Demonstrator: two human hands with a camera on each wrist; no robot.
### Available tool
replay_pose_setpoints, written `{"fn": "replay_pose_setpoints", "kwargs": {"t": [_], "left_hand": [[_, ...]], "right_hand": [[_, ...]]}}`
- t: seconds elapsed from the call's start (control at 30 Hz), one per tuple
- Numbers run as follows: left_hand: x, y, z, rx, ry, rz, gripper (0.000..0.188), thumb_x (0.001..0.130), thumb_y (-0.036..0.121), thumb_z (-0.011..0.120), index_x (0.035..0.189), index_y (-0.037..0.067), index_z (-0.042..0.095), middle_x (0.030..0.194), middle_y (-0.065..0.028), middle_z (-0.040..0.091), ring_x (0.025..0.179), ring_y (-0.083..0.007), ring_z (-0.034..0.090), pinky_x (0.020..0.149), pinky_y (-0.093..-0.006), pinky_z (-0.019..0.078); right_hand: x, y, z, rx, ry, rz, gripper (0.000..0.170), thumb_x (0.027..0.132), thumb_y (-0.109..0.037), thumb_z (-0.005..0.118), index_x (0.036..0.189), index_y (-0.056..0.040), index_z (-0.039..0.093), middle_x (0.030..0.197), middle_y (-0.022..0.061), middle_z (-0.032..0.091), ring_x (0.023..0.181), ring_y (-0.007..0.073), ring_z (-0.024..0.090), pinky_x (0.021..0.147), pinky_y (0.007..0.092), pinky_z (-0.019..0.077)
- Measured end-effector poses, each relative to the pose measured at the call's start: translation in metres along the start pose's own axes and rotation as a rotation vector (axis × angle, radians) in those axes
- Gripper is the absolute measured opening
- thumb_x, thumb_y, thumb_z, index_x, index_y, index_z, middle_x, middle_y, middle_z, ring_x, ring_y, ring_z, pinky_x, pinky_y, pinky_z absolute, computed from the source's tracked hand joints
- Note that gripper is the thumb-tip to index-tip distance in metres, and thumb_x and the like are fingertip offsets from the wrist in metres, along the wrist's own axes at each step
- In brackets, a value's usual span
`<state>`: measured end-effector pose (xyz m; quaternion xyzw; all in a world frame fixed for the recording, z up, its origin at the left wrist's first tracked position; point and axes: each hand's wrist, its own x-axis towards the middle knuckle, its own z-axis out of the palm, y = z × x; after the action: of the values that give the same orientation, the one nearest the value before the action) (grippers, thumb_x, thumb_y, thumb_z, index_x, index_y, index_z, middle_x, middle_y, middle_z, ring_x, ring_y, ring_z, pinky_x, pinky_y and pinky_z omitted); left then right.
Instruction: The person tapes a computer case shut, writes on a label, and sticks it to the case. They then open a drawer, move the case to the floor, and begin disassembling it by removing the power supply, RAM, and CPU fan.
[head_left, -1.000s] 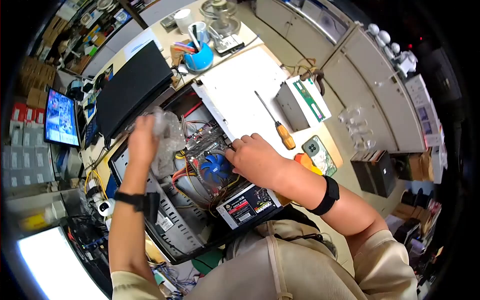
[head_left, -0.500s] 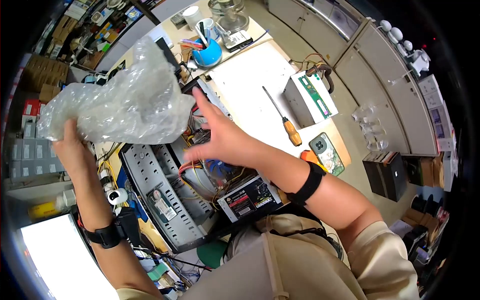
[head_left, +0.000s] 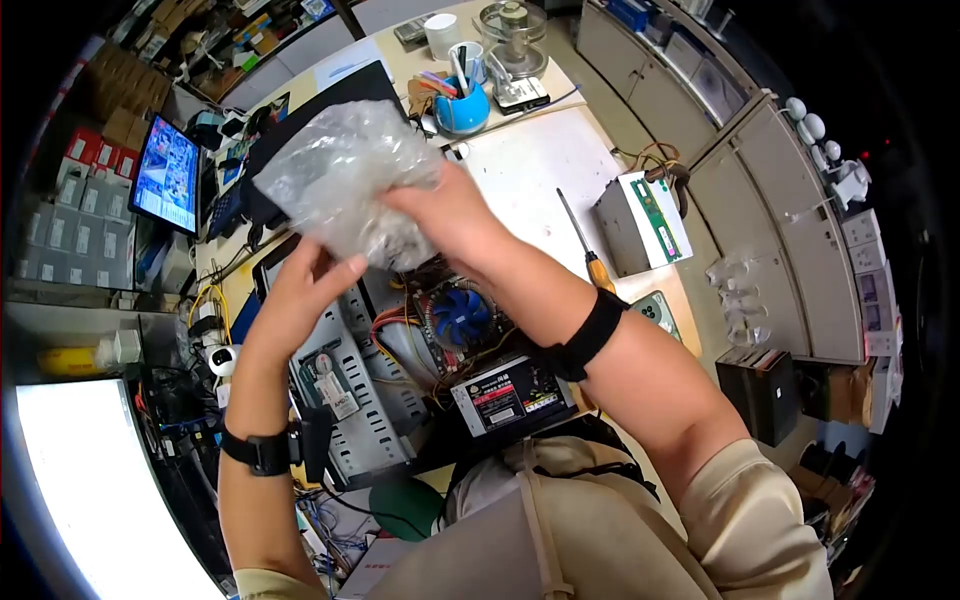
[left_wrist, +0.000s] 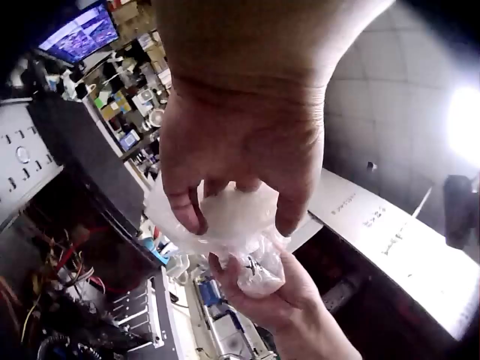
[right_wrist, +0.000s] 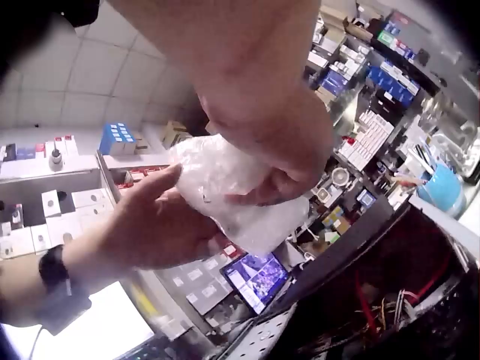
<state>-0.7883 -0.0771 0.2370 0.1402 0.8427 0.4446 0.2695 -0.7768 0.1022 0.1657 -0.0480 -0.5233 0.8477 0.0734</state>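
Both hands hold a crumpled piece of translucent bubble wrap (head_left: 340, 160) above an open computer case (head_left: 375, 430). My right hand (head_left: 455, 220) grips it from the right, thumb across the top. From below and left, my left hand (head_left: 295, 310) holds its lower edge; in the left wrist view the thumb and fingers of this hand (left_wrist: 240, 142) bend around the wrap (left_wrist: 240, 214). Part of the left fingers is hidden behind the plastic in the head view. Inside the case show a blue cooling fan (head_left: 461, 317), coloured cables and a labelled power supply (head_left: 510, 393).
On the table right of the case lie a screwdriver (head_left: 580, 235), a metal box (head_left: 625, 230) with a green memory stick on top, and a phone (head_left: 655, 315). A blue pen holder (head_left: 463, 110) stands behind. A lit monitor (head_left: 168, 172) is at left.
The left hand lifted the bubble wrap out to the left, spread long; now it is bunched smaller over the case. The right hand left the case and took hold of the wrap.
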Motion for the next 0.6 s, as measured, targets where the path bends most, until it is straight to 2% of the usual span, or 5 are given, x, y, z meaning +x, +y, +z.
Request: {"fn": "replay_pose_setpoints", "kwargs": {"t": [0.1,0.3,0.47,0.57,0.6], "left_hand": [[-0.022,-0.016,0.006,0.047,0.211,0.233,0.062,0.082,0.009,0.06,0.138,0.009,0.034,0.122,-0.0084,0.051,0.094,-0.0143,0.049,0.085,-0.0262,0.0414],[-0.081,-0.103,-0.003,0.641,0.346,0.126,0.051,0.079,0.011,0.063,0.126,0.004,0.045,0.12,-0.0176,0.051,0.111,-0.0331,0.048,0.094,-0.0379,0.0384],[-0.102,-0.146,-0.003,0.86,0.378,0.083,0.07,0.066,0.022,0.074,0.128,0.008,0.044,0.131,-0.0181,0.04,0.119,-0.0415,0.035,0.097,-0.0525,0.0287],[-0.103,-0.146,-0.006,0.892,0.385,-0.014,0.073,0.066,0.023,0.075,0.13,0.008,0.042,0.133,-0.0195,0.037,0.12,-0.0447,0.033,0.097,-0.0538,0.0284],[-0.104,-0.149,-0.006,0.885,0.381,-0.057,0.078,0.065,0.024,0.075,0.132,0.009,0.039,0.137,-0.0208,0.032,0.123,-0.0474,0.03,0.099,-0.0537,0.0285]], "right_hand": [[0.021,0.002,-0.005,0.148,0.098,0.046,0.029,0.075,-0.004,0.063,0.103,0.0015,0.061,0.094,0.0115,0.065,0.084,0.0198,0.063,0.076,0.033,0.0493],[0.037,0.056,0.013,-0.43,0.101,0.305,0.031,0.076,-0.017,0.065,0.098,0.0046,0.063,0.098,0.0192,0.065,0.09,0.0311,0.063,0.079,0.0389,0.0481],[0.036,0.114,0.029,-1.206,-0.041,0.402,0.067,0.074,-0.026,0.064,0.127,0.0052,0.036,0.101,0.0287,0.059,0.096,0.0412,0.058,0.085,0.043,0.0458],[0.038,0.142,0.043,-1.244,-0.148,0.362,0.073,0.075,-0.026,0.062,0.131,0.003,0.025,0.1,0.0274,0.06,0.095,0.0406,0.058,0.084,0.0436,0.046],[0.034,0.153,0.049,-1.194,-0.115,0.35,0.058,0.076,-0.025,0.061,0.122,0.0022,0.041,0.101,0.0256,0.06,0.094,0.0413,0.058,0.084,0.0423,0.0465]]}}
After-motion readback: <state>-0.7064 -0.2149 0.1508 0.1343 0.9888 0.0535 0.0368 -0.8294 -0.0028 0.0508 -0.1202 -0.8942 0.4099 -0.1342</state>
